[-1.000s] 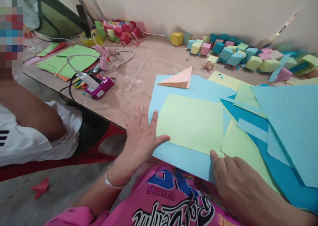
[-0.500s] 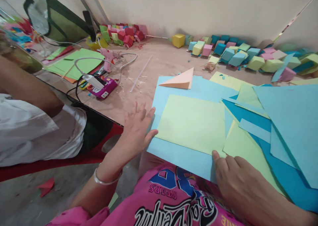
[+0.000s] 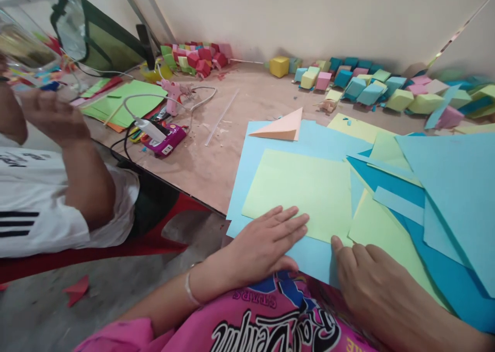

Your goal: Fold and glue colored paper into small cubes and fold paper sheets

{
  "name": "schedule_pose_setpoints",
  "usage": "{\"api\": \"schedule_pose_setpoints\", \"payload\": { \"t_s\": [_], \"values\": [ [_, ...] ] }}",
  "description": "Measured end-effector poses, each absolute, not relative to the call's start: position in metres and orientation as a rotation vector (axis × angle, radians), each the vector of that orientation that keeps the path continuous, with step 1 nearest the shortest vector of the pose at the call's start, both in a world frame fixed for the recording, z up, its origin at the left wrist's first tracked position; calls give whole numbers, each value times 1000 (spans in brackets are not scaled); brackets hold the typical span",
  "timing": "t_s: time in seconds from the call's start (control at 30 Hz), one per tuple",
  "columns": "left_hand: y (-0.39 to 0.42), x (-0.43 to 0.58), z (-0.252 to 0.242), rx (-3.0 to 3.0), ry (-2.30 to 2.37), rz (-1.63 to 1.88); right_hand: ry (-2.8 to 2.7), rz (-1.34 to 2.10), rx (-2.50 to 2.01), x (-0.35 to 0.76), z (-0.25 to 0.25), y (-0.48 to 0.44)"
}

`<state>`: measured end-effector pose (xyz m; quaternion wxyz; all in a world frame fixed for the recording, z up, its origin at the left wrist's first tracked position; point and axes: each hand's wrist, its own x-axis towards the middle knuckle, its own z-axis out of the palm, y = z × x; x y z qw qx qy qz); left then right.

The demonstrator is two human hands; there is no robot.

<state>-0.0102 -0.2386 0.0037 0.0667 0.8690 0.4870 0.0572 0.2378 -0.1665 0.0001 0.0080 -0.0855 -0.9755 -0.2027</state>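
Note:
A pale green sheet (image 3: 301, 187) lies on a light blue sheet (image 3: 317, 256) at the table's front edge. My left hand (image 3: 266, 241) rests flat on the lower left part of the green sheet, fingers stretched out and holding nothing. At the green sheet's lower right corner, my right hand (image 3: 371, 274) presses down with its thumb; its other fingers are curled under and what they hold, if anything, is hidden. A folded peach paper piece (image 3: 284, 126) sits on the blue sheet's upper edge.
Blue and green papers (image 3: 456, 187) overlap at the right. Small paper boxes (image 3: 363, 86) line the wall. A pink glue gun (image 3: 175, 97), purple power strip (image 3: 168, 139) and cables lie left. A co-worker's arm (image 3: 87, 171) is at the far left.
My left hand has moved right from beside the sheets' left edge onto the green sheet. My right hand has stayed in place. The co-worker's hand has come into view at the left.

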Motion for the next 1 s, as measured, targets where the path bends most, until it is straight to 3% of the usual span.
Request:
{"api": "schedule_pose_setpoints", "payload": {
  "t_s": [0.5,0.8,1.0],
  "values": [
    [-294,-68,13,2499,2120,253,-3088,-591,-277,240,2,-165],
    [-268,-40,16,2325,2407,449,-3055,-676,-231,236,7,-164],
    [-233,-9,-2,2321,2163,363,-3002,-667,-242,237,9,-165]
  ]
}}
